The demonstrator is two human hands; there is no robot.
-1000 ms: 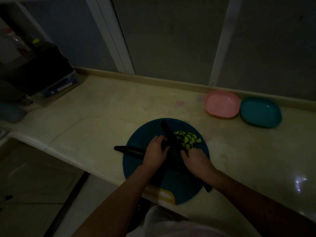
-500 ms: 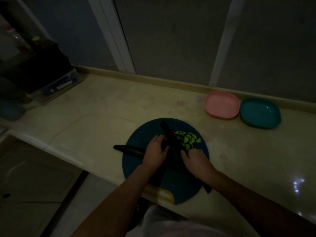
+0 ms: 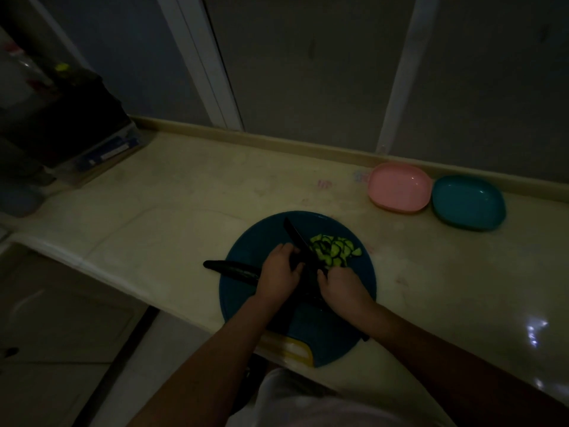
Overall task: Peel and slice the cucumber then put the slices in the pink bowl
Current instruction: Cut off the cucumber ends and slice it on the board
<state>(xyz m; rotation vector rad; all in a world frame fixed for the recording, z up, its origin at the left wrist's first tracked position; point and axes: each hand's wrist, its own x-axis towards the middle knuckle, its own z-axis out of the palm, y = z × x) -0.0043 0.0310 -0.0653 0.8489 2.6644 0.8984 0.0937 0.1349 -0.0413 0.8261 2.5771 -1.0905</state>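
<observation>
Cucumber flat, slices heaped — pink bowl apart

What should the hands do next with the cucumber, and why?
Probably cut one more slice: the left hand holds the cucumber, which has a long uncut piece, and the right hand holds the knife across it. The slices sit on the board; the pink bowl looks empty.

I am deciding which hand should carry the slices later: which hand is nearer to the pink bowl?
Right. The right hand grips the knife, left of the pink bowl and closer to the person; the left hand holds the cucumber farther left.
</observation>
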